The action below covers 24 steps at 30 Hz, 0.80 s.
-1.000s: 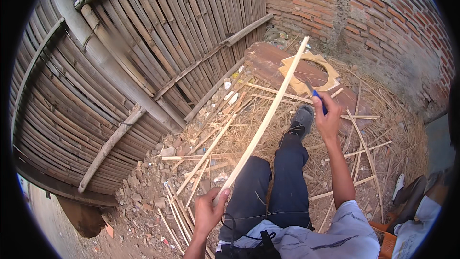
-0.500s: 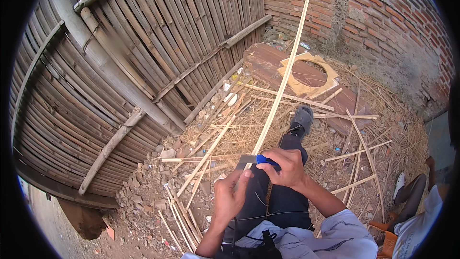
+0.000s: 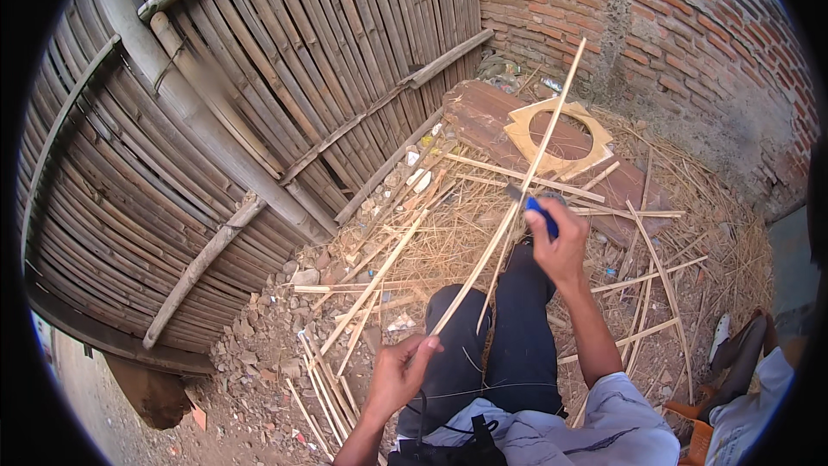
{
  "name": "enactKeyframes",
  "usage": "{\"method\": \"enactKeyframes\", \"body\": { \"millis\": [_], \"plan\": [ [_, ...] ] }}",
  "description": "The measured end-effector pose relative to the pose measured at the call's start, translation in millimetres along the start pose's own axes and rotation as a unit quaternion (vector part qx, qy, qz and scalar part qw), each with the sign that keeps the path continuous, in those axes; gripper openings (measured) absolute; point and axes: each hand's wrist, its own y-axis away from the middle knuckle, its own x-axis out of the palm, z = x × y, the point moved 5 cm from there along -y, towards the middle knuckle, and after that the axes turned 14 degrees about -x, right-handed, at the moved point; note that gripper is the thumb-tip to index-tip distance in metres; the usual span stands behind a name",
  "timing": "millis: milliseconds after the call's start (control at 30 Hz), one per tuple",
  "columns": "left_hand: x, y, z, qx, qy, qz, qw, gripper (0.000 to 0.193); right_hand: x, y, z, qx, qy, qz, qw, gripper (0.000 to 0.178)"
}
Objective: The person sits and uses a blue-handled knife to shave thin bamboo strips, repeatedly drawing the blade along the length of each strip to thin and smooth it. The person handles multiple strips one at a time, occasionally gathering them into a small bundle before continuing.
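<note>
My left hand (image 3: 398, 378) pinches the near end of a long pale bamboo strip (image 3: 473, 279), which slants away to the upper right over my legs. My right hand (image 3: 561, 250) is closed round the blue handle of a knife (image 3: 542, 218). Its dark blade lies across the strip around mid-length and appears to be in the split. Below the blade, a thinner sliver (image 3: 492, 292) parts from the strip and hangs down by my thigh. Both my feet and part of the far end of the split are hard to make out behind my hand.
Bamboo fencing (image 3: 328, 60) stands at the left, a brick wall (image 3: 690, 78) behind. A wooden frame with a round hole (image 3: 520, 131) lies on a brown board (image 3: 479, 116). Loose strips (image 3: 323, 393), shavings and rubble cover the ground. Another person (image 3: 750, 397) sits at the lower right.
My right hand has pushed the knife up and away along the bamboo strip. A sliver now hangs apart below the blade. The strip's far end has dropped lower; my left hand has shifted slightly down.
</note>
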Motion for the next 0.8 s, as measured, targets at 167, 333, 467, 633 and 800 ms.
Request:
{"method": "enactKeyframes", "body": {
  "millis": [167, 333, 467, 633, 800],
  "plan": [
    [-20, 10, 19, 0.024, -0.041, -0.031, 0.998, 0.026, -18, -13, -43, 0.063, 0.043, 0.021, 0.997, 0.021],
    [-27, 10, 16, -0.012, -0.065, -0.008, 0.998, 0.025, -9, -15, -50, 0.047, 0.052, 0.015, 0.997, 0.022],
    [-33, 14, 39, 0.02, -0.023, 0.002, 1.0, 0.027, -13, -22, -81, 0.065, 0.082, 0.018, 0.994, 0.024],
    [-51, 4, 80, -0.042, -0.026, 0.052, 0.997, 0.031, -10, -34, -114, 0.071, 0.097, 0.046, 0.992, 0.03],
    [-66, -11, 119, -0.064, -0.019, 0.053, 0.996, 0.035, 9, -54, -146, 0.05, 0.13, 0.064, 0.988, 0.037]
  ]
}}
